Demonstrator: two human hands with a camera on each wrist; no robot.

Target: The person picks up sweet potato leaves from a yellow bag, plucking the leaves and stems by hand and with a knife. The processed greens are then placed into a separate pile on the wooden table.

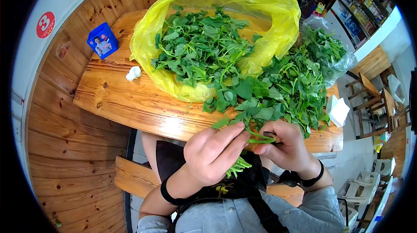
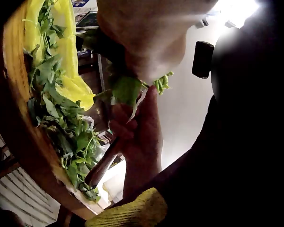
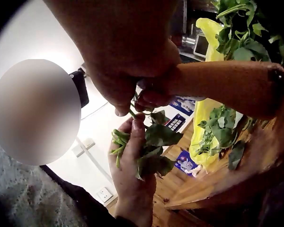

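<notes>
My left hand (image 1: 213,152) holds a bunch of leafy green stems, whose pale stem ends (image 1: 238,168) stick out below the palm. Just to its right, my right hand (image 1: 289,144) grips a wooden-handled knife (image 3: 222,85), with a bit of dark blade (image 1: 270,133) showing between thumb and forefinger. A green stem (image 1: 260,140) runs from the left fingertips to that blade. In the right wrist view, leaves (image 3: 163,135) spread from the left hand. Behind both hands lies a heap of leafy greens (image 1: 282,90) on the wooden table (image 1: 117,103).
A yellow plastic bag (image 1: 143,55), open toward me, contains more greens (image 1: 200,46). Left of it are a blue box (image 1: 102,41) and a crumpled white tissue (image 1: 134,73). At the table's right end sit a white tissue pack (image 1: 337,110) and a clear bag (image 1: 341,68) of greens.
</notes>
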